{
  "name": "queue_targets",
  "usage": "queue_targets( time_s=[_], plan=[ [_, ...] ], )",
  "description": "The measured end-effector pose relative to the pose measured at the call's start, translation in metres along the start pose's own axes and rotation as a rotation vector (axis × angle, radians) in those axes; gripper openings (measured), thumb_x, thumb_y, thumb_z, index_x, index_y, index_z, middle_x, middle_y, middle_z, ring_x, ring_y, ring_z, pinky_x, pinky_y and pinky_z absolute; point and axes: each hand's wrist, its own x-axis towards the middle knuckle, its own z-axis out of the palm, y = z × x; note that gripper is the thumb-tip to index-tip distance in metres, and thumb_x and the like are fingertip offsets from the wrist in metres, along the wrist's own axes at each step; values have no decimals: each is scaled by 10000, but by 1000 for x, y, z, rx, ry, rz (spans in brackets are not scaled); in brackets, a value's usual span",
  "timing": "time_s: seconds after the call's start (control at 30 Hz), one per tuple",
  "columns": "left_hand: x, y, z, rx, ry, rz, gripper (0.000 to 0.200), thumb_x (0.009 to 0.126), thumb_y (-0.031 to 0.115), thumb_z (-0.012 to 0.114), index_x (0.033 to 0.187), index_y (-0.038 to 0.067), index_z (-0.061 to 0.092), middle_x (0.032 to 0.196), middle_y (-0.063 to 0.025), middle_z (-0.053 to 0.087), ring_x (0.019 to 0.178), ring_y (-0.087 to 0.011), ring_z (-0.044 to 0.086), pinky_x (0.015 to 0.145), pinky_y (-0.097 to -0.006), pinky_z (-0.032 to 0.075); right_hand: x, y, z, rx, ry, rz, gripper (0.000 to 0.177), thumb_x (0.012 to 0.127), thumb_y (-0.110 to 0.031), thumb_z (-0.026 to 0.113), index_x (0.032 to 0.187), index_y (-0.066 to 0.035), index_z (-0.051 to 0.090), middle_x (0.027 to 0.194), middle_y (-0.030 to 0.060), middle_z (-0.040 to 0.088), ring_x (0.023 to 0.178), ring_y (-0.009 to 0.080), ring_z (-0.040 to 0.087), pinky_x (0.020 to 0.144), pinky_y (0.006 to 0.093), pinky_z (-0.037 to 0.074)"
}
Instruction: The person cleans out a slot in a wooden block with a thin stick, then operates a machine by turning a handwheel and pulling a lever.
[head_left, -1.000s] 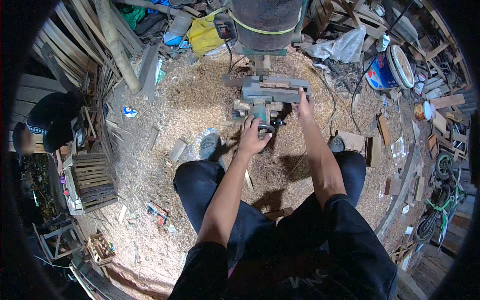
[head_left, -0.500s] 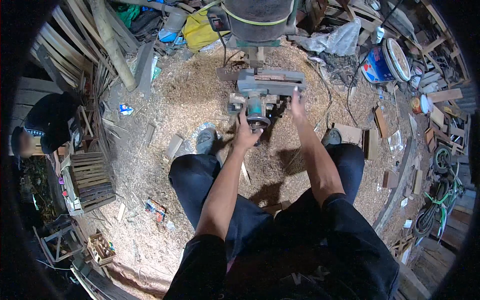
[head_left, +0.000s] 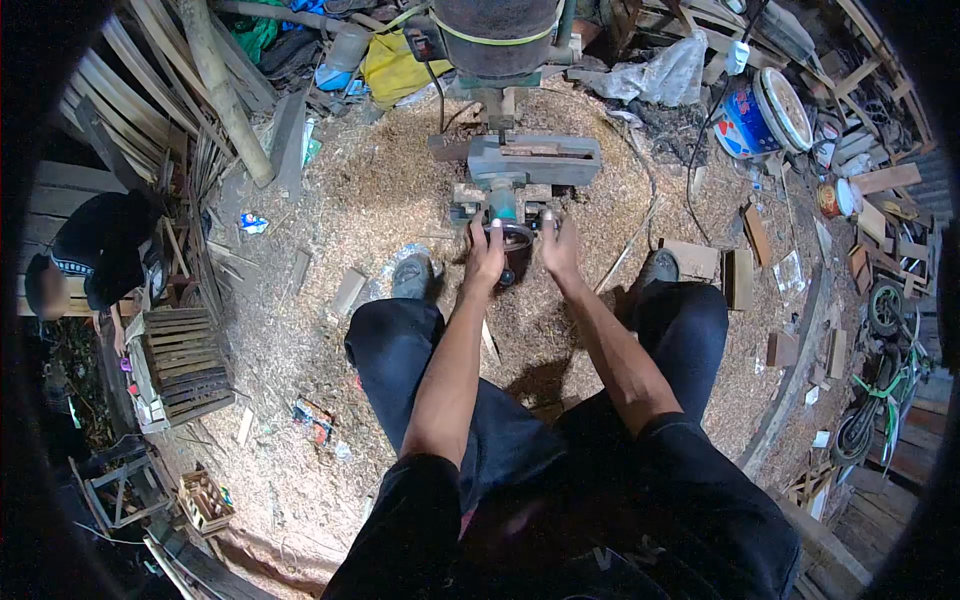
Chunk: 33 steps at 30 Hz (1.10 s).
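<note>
A green and grey machine with a vise (head_left: pixel 488 168) stands in front of me, a strip of wood (head_left: pixel 545 150) lying in the vise's slot. Below the vise, toward me, is a round metal handwheel (head_left: pixel 517 236). My left hand (head_left: pixel 485 262) is closed on the wheel's left rim, thumb on top. To the right of the wheel, my right hand (head_left: pixel 560 252) has its fingers bent against the end of the machine's carriage. What those fingertips hold is hidden. The machine's dark, drum-shaped body (head_left: pixel 495 38) rises behind the vise.
Wood shavings (head_left: pixel 370 200) cover the ground. Wood blocks (head_left: pixel 738 280) lie near my right foot. A paint bucket (head_left: pixel 748 122) and a black cable (head_left: pixel 690 185) are at right. Slatted crates (head_left: pixel 185 365) and another person (head_left: pixel 100 245) are at left. A small bicycle (head_left: pixel 870 390) lies far right.
My right hand has come down and inward from beside the vise to the right end of the carriage, its fingers now bent. My left hand stays at the handwheel. The view has shifted slightly.
</note>
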Motion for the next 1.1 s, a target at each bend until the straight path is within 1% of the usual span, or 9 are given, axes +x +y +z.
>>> queue_targets(
  time_s=[0.37,0.43,0.47,0.57,0.67,0.77,0.83,0.97,1.1],
  plan=[
    [62,-139,20,-324,-148,-574,818,978,603,106,1459,-14,347,1463,-234,393,1361,-329,366,1131,-397,252,-1,-20,50,351,-300,12,733,1033,-516,129,1450,67,286,1487,225,357,1407,340,299,1153,379,229],
    [77,-145,8,401,-333,-374,732,983,567,261,1356,-36,447,1348,-288,501,1243,-440,480,1047,-447,371,2,-49,48,659,-187,10,744,1031,-520,108,1439,66,317,1486,230,356,1414,327,288,1165,380,212],
    [74,-142,16,247,39,-545,723,983,573,274,1386,-10,415,1331,-294,519,1235,-447,487,1038,-473,370,3,-55,33,495,-152,59,753,1027,-529,98,1444,59,314,1498,237,334,1425,332,265,1182,375,173],
    [49,-51,0,-248,119,-170,738,980,586,300,1381,-20,423,1304,-286,541,1213,-436,506,1013,-467,373,8,-1,30,364,-181,159,753,1028,-528,125,1425,76,336,1479,252,361,1417,348,286,1185,377,177],
    [50,-44,9,-24,104,24,665,1000,499,300,1367,-37,441,1315,-277,534,1235,-427,493,1058,-449,362,-10,-15,31,224,-289,202,816,1002,-588,104,1465,66,261,1510,267,296,1434,349,246,1185,394,169],
    [54,-70,-17,496,-244,-358,636,977,469,336,1352,-28,464,1335,-267,525,1259,-437,471,1073,-469,360,-4,-65,2,445,-327,178,849,987,-626,105,1458,54,297,1400,306,436,1387,356,346,1177,419,200],
    [34,-79,-16,525,-49,-386,631,969,485,331,1291,-29,506,1288,-282,551,1208,-455,509,1044,-492,384,13,-93,-5,909,-244,265,859,980,-640,107,1438,49,339,1333,305,504,1356,351,397,1176,420,207],
    [43,-61,-9,-216,235,-200,596,977,500,388,1213,-25,543,1199,-315,579,1137,-471,537,989,-495,397,21,-10,15,405,-136,244,824,994,-619,116,1350,52,437,1345,235,515,1317,322,441,1139,420,282],
    [4,12,-9,62,102,77,413,1005,357,432,1074,-22,583,995,-309,624,958,-485,583,839,-513,447,-20,54,40,-4,-319,36,769,1028,-543,142,1385,92,389,1421,240,448,1359,345,384,1150,398,244]
  ],
)
